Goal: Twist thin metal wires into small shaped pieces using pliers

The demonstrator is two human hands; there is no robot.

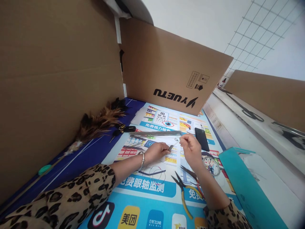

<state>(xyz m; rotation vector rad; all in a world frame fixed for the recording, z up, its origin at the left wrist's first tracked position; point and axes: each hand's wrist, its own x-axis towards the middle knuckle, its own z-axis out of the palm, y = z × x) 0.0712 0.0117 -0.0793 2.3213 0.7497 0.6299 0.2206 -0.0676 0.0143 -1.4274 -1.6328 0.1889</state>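
My left hand [156,152], with a metal bangle at its wrist, is closed around a small bunch of thin wires [171,148] whose ends stick out past the fingertips. Facing it from the right, my right hand [191,149] pinches a fine strand of wire, and a small loop [176,139] shows just left of its fingers. Beyond both hands lies a long bundle of thin grey wires [154,134]. Loose curled wire [154,173] rests below my left hand. Yellow-handled pliers [183,187] lie spread near my right forearm, beside another pair of pliers [189,172] partly hidden by it.
A black phone [201,139] and a round clear dish [211,166] are on the right. Keys [116,131] and a brown feather duster [100,119] lie left. A teal box [250,194] borders the right side; tall cardboard panels [176,63] stand behind and left.
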